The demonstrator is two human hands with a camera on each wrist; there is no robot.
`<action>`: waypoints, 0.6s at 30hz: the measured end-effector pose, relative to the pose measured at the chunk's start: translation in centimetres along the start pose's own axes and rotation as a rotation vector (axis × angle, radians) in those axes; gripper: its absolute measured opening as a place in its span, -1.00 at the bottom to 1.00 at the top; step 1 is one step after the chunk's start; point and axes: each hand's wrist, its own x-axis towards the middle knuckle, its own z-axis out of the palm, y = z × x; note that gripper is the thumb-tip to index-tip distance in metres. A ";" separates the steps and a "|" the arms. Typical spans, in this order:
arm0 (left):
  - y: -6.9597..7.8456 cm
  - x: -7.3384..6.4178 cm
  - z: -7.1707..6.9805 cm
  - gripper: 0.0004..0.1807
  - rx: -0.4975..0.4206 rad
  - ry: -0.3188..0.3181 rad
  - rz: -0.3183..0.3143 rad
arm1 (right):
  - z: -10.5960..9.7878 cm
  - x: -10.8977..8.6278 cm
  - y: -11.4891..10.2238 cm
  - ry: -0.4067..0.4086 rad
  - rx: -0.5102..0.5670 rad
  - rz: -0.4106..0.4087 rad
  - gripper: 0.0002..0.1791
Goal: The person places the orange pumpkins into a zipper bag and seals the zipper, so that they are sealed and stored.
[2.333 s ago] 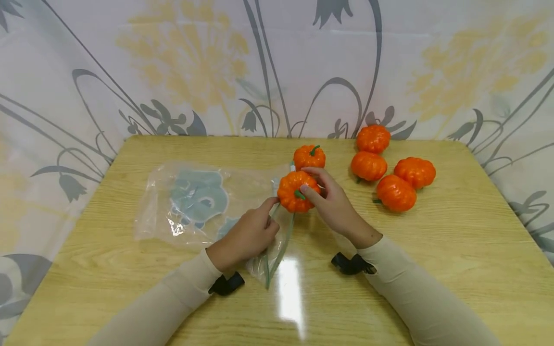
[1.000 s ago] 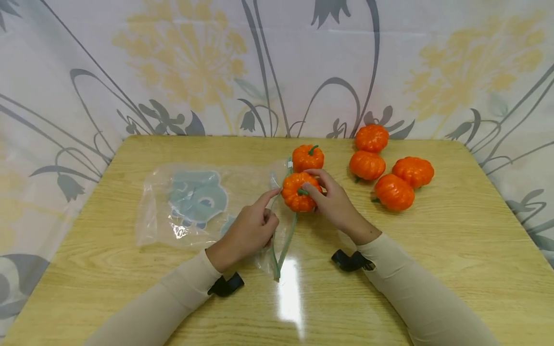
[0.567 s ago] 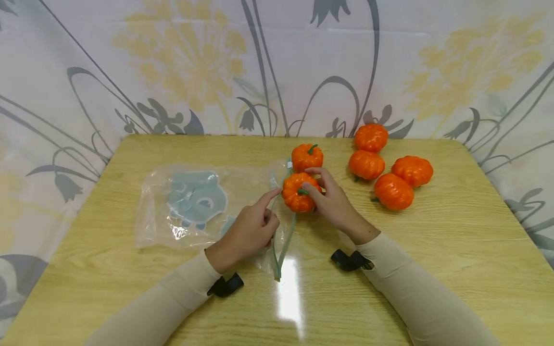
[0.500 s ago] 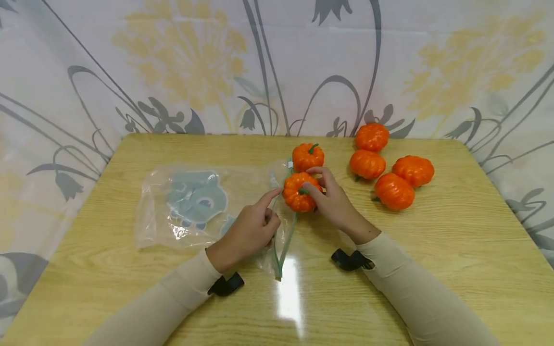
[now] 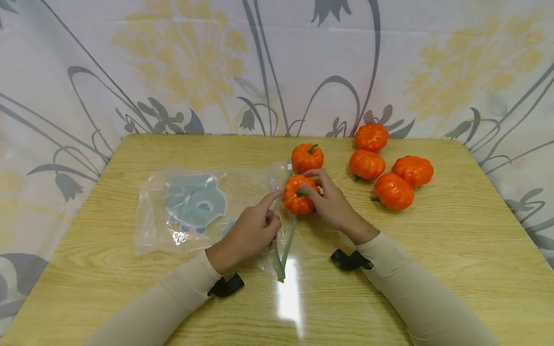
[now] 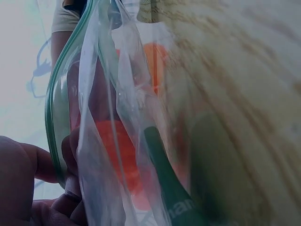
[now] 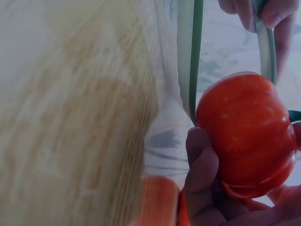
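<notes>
On bag [image 5: 203, 206], unreadable teal print.

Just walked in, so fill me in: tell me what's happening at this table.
A person's right hand grips a small orange toy pumpkin at the green-edged mouth of a clear plastic zip bag, which the left hand pinches open. Five more orange pumpkins sit on the wooden table, outside the bag.

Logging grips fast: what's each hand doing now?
Left hand: pinches clear plastic zip bag at its mouth.
Right hand: grips small orange toy pumpkin.
</notes>
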 end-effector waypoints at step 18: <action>-0.2 0.2 0.0 -0.35 0.054 0.059 0.003 | -0.1 0.1 0.2 -0.004 -0.012 -0.006 -0.49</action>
